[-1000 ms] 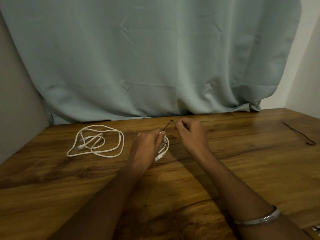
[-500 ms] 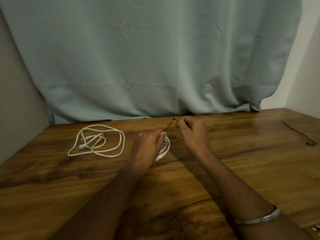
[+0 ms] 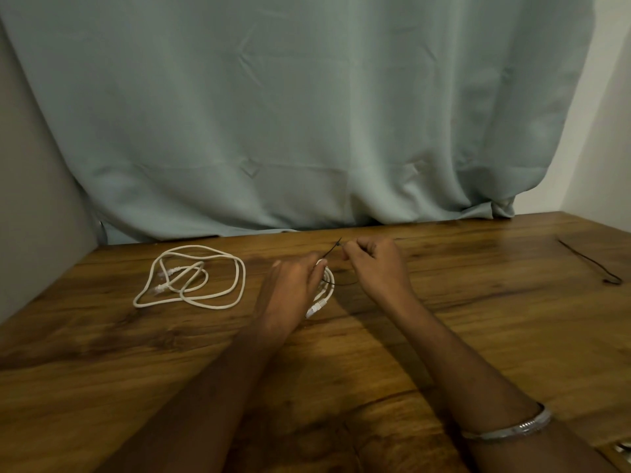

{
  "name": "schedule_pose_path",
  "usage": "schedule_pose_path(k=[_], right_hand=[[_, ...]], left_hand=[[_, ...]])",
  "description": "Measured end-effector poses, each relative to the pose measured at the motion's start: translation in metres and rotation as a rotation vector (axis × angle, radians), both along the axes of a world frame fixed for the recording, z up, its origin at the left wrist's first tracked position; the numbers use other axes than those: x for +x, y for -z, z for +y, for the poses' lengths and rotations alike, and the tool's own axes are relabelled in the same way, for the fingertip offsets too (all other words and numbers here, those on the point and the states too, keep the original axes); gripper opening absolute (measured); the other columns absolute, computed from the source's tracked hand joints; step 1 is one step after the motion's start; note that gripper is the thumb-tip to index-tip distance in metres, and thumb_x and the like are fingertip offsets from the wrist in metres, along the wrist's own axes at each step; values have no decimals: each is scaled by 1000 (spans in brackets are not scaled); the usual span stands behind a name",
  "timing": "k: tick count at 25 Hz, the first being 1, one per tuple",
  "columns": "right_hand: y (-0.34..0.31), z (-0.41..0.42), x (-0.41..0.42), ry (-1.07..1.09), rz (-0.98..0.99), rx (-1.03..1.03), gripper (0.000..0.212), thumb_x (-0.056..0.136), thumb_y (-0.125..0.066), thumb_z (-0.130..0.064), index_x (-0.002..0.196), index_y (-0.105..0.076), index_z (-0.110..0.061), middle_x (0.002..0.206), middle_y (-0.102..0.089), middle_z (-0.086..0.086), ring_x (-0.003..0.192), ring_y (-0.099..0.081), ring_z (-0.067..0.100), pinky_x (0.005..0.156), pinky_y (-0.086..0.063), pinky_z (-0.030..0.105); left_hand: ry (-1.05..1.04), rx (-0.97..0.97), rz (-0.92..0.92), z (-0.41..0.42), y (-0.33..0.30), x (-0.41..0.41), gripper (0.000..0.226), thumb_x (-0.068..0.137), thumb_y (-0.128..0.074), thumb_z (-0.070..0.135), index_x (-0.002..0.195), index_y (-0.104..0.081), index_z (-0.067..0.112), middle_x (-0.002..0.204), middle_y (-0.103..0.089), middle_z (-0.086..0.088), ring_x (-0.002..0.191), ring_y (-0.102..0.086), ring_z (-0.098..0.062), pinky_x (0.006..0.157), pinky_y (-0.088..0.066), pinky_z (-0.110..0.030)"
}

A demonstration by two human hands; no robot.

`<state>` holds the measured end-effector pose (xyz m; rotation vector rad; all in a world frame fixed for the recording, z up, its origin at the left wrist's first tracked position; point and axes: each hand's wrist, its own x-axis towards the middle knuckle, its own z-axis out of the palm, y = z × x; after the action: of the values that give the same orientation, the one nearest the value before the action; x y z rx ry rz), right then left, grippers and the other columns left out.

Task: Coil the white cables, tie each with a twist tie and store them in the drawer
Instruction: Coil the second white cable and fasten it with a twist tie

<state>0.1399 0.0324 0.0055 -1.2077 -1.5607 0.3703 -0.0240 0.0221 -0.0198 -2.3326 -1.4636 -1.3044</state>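
**Tying the first coil at the middle of the table**

I saw both hands working together over the wooden table (image 3: 444, 336), a little beyond its centre. My left hand (image 3: 290, 285) lay palm down with its fingers curled round a small coiled white cable (image 3: 328, 285), most of which sat hidden beneath the hand; only a few loops and one clear plug end poked out on the hand's right and near side, the plug resting on the wood. My right hand (image 3: 375, 264) was just to the right of it, fingers bent inward, pinching a thin black twist tie (image 3: 333, 251) between thumb and fingertips. The tie ran from that pinch down and left to the coil, and a dark strand showed across the loops and trailed a short way to the right on the table. Whether it was wrapped fully round the coil I could not tell.

To the left, well apart from the hands, a second white cable (image 3: 191, 276) lay loose in wide, untidy loops, both plug ends inside the loops. Far to the right, a second black twist tie (image 3: 590, 262) lay straight on the wood with a small hook at its near end. A silver bangle (image 3: 512, 426) sat on the right forearm. A pale green curtain (image 3: 307, 114) hung behind the table's far edge.
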Motion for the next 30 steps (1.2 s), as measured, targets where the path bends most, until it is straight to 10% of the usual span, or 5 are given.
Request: schedule_pose_path(k=[18, 24, 30], right_hand=[[-12, -3, 13, -322, 144, -8, 8, 91, -75, -4, 95, -79, -10, 79, -73, -6, 57, -59, -4, 47, -48, 16], [-9, -1, 11, -404, 193, -59, 6, 88, -76, 3, 93, -76, -1, 76, -72, 4, 55, -61, -4, 54, -48, 14], [-11, -1, 11, -369, 217, -62, 12, 84, -80, 0, 96, -79, 0, 92, -78, 15, 62, -65, 0, 51, -48, 15]], left_hand=[[129, -114, -98, -2, 2, 0, 30, 105, -47, 38, 86, -65, 23, 72, -66, 5, 66, -62, -9, 64, -48, -44], [323, -190, -344, -11, -1, 6, 23, 105, -52, 29, 125, -62, 28, 110, -72, 13, 101, -67, 0, 86, -56, -31], [383, -287, -488, -9, -1, 7, 23, 105, -50, 36, 112, -70, 27, 101, -75, 2, 97, -72, -18, 85, -57, -59]])
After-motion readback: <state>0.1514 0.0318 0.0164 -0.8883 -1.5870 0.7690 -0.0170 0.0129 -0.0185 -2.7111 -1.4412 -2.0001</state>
